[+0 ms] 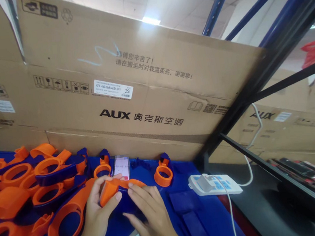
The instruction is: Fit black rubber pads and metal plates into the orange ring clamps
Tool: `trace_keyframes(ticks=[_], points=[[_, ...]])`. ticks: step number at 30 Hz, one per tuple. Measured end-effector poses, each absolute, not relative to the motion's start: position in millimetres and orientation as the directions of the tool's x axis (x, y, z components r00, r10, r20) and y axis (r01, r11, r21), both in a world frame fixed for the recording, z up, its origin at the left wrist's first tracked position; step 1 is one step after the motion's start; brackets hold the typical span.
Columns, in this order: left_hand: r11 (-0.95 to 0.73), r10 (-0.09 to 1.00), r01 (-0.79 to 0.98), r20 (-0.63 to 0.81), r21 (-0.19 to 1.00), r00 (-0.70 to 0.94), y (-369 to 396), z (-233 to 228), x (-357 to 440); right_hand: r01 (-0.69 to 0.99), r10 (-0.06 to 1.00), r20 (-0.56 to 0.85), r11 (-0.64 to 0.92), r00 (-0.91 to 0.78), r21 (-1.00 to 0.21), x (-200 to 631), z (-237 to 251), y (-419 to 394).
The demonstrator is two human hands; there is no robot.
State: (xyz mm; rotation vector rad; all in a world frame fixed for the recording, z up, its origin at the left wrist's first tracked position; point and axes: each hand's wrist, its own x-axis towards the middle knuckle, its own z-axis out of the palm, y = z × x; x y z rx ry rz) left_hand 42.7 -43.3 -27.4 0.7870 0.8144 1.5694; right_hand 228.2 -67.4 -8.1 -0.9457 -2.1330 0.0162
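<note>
Hands low centre: left hand [100,213] and right hand [150,214] both grip orange part [113,187] over blue worktop [215,218].

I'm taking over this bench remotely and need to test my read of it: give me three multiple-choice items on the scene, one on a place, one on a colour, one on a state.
1. Where does the white power strip lie?
A. right of the hands, at the blue mat's edge
B. on top of the cardboard box
C. among the parts at the left

2. What colour is the part held by both hands?
A. green
B. orange
C. white

3. What is the state of the phone behind the hands?
A. screen dark
B. face down
C. screen lit

Answers:
1. A: it lies just right of the right hand.
2. B: the piece between the left hand and the right is orange, like the pile.
3. C: its screen glows with digits.
</note>
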Motion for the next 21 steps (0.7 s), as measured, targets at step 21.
trace_keyframes(ticks=[21], points=[[-0.169, 0.985, -0.453, 0.132, 0.875, -0.112, -39.5, -33.5, 39.1, 0.639, 0.598, 0.689, 0.727, -0.409, -0.251, 226.0, -9.0, -68.4]])
